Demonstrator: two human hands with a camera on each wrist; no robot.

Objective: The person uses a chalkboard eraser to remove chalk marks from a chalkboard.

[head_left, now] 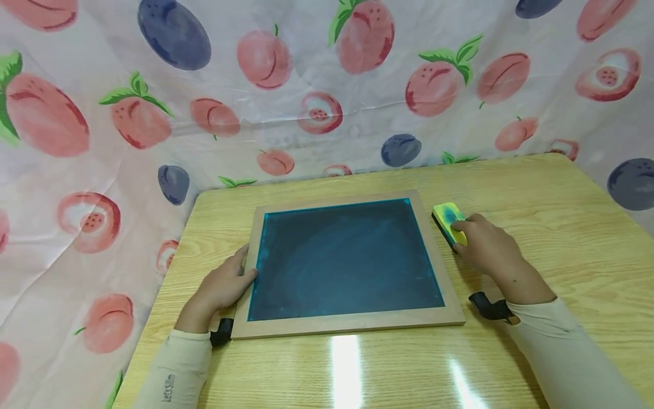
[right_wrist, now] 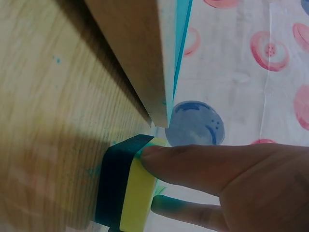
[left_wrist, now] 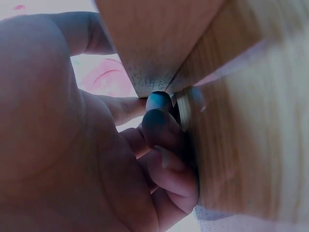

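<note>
A small chalkboard (head_left: 347,261) with a pale wooden frame (head_left: 352,324) lies flat on the table, its dark surface bearing faint smears and blue chalk along the edges. My left hand (head_left: 225,283) grips the frame's left side, thumb on top. In the left wrist view, blue-stained fingertips (left_wrist: 157,118) are at the frame's lower edge. Beyond the right side of the frame, my right hand (head_left: 485,244) holds a yellow and black chalkboard eraser (head_left: 445,216) between thumb and fingers. The eraser's black side faces the table, and its yellow top (right_wrist: 137,198) has a blue-green stain.
The light wood-grain table (head_left: 552,216) extends to the right of the chalkboard and in front of it. Specks of blue chalk dust (right_wrist: 57,60) dot the wood near the frame. A fruit-printed cloth (head_left: 357,108) hangs behind the table and along its left side.
</note>
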